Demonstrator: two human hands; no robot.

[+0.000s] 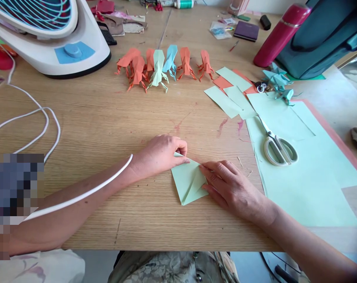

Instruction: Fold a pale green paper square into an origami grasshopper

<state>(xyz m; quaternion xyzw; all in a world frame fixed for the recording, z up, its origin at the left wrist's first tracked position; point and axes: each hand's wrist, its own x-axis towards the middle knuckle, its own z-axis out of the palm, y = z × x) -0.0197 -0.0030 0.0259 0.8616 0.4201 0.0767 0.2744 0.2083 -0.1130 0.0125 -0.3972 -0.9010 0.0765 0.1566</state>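
Home craft table (107,118) (origami figures (163,65), scissors (277,147), paper)

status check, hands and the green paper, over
Left hand pinching top corner of green paper. Right hand pressing its right flap flat on table. Scissors lie to the right, apart; nothing in the way.
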